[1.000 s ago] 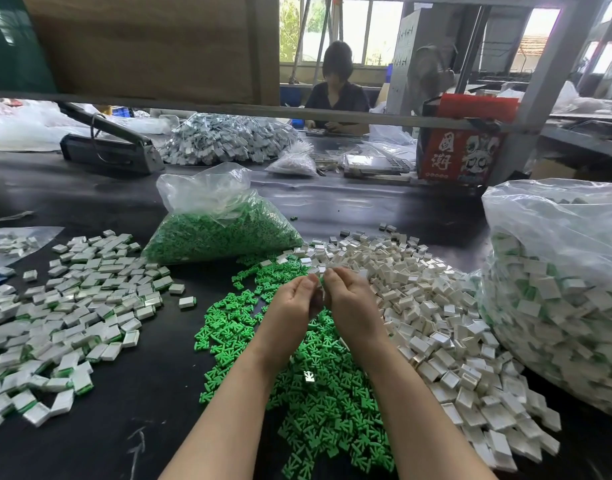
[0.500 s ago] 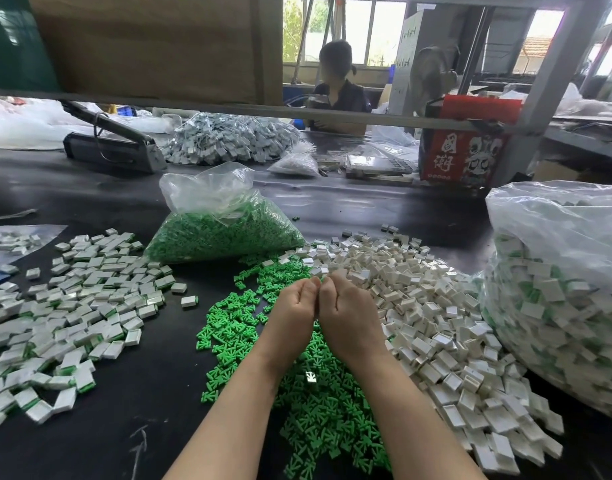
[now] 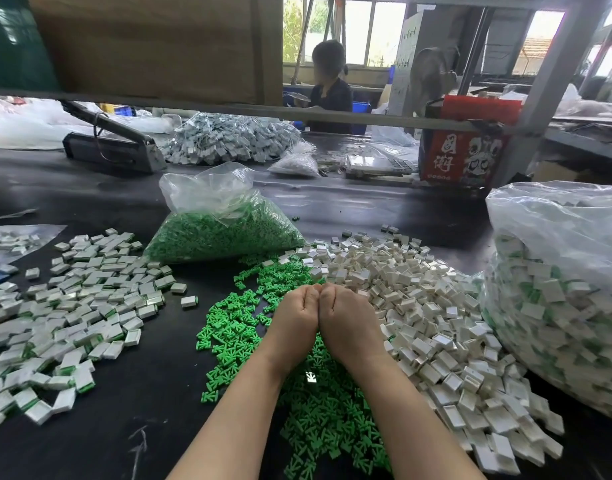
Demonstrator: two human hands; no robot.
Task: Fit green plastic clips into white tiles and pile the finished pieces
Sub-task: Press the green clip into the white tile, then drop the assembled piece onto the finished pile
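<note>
Tabletop (image 3: pixel 131 396): dark surface carrying all loose parts and bags.
Large bag (image 3: pixel 557 289): clear plastic, at the right edge, filled with white tiles showing green at their edges.
White tiles (image 3: pixel 436 327): loose heap right of centre, running from the middle of the tabletop toward the near right; its left margin touches the green clips.
Finished pieces (image 3: pixel 72 317): spread pile on the left, white tiles with green visible along some edges; well apart from the hands.
Green clips (image 3: pixel 235 327): loose heap at centre, beneath and around both forearms, extending to the near edge.
Bag of clips (image 3: pixel 221 223): clear plastic, behind the loose clips, mouth open and slumped.
Grey pile (image 3: pixel 228 140): bagged pale parts at the far side of the tabletop, beside a dark lever tool (image 3: pixel 114 143).
Red carton (image 3: pixel 460 154): far right, printed with white characters.
Person (image 3: pixel 328 95): seated beyond the tabletop, partly behind a rail.
Left hand (image 3: pixel 297 317): fingers curled under, knuckles pressed against the right hand; what it holds is hidden.
Right hand (image 3: pixel 346 320): fingers curled under likewise, positioned above the border of clips and tiles; contents cannot be told.
</note>
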